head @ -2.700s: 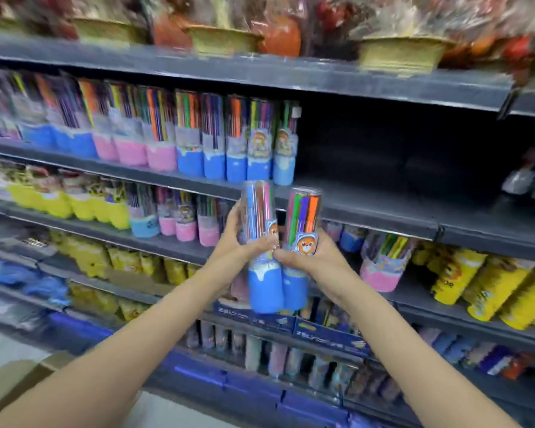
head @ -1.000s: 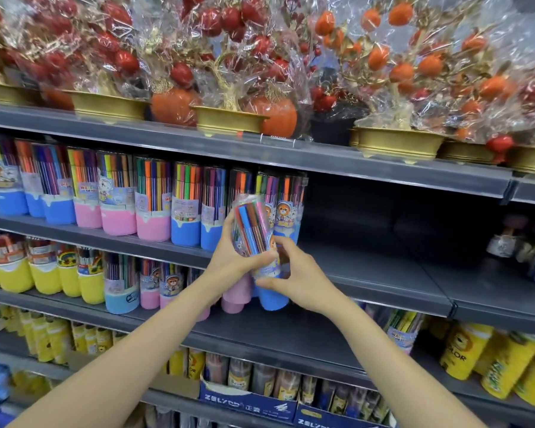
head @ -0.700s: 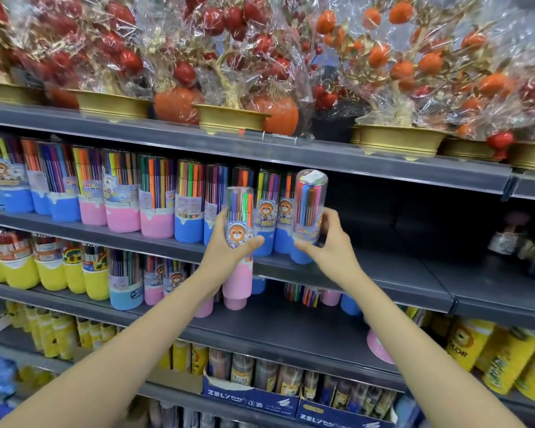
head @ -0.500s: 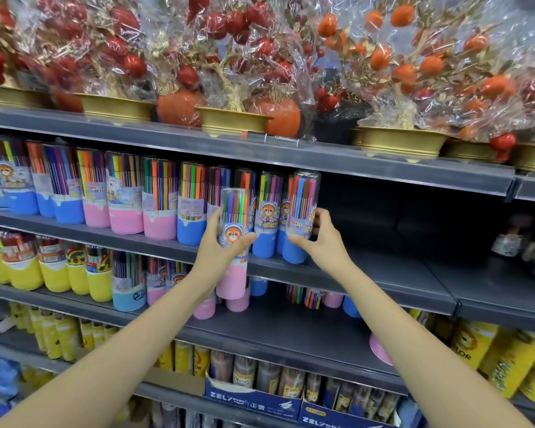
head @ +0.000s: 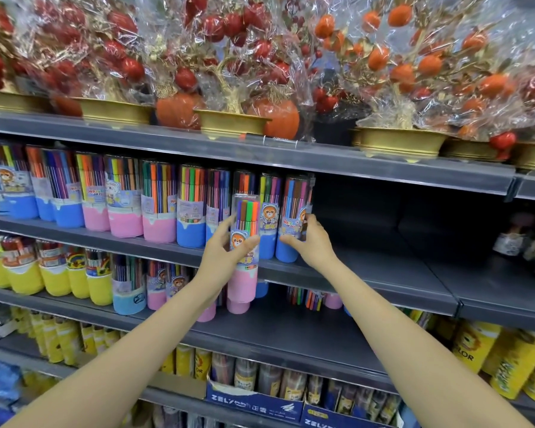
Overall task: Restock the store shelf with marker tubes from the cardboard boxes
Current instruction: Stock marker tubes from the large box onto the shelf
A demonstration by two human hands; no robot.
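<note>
**shelfguy:** Since half a second back, right hand (head: 314, 244) has set its blue tube (head: 291, 220) down at the end of the row (head: 155, 205), and the fingers are curled round its side. Left hand (head: 224, 257) grips the pink tube (head: 244, 242) mid-body, held in the air in front of the shelf (head: 383, 270), bottom hanging below the edge.

**penpal22:** So what's the risk?

**shelfguy:** My guess: the blue one stands last in line with nothing on its right, just bare shelf. Pull the hand away crooked and it could tip that way, maybe roll. And the pink one has to come up over the lip; clip the edge or bump the blue one and that end of the row could wobble.

**penpal22:** Slippery too?

**shelfguy:** Looks like smooth plastic, so a one-handed grip could slide.
</note>
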